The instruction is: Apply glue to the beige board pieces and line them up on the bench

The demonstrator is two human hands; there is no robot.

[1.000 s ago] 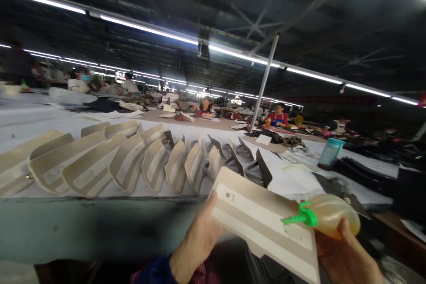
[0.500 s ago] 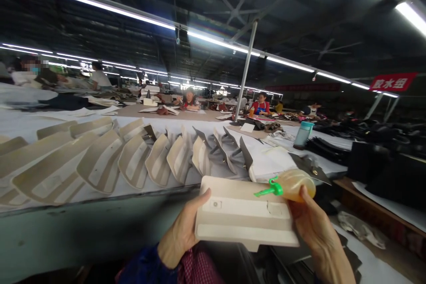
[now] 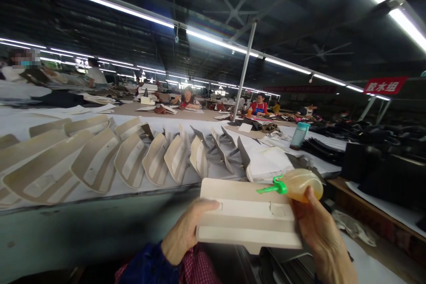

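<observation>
My left hand [image 3: 185, 233] grips the left edge of a flat cream panel [image 3: 246, 219] with two paler strips, thumb lying over its top face. My right hand [image 3: 321, 237] is closed around a soft yellowish glue bottle [image 3: 301, 184] and steadies the panel's right edge. The bottle's green nozzle [image 3: 272, 187] points left, just above the panel's upper right part. A row of several similar cream panels [image 3: 100, 157] lies overlapped on the white table [image 3: 269, 162] in front of me.
A teal cup [image 3: 298, 135] stands on the table to the right. Dark pieces lie piled at the far right [image 3: 382, 151]. A slanted metal post [image 3: 242, 73] rises from the table. Other people sit working at tables behind [image 3: 188, 97], [image 3: 258, 104].
The panel has turned from a slant to lying level before me. My left thumb has slid further onto its top face, and the bottle's nozzle stays above its right part.
</observation>
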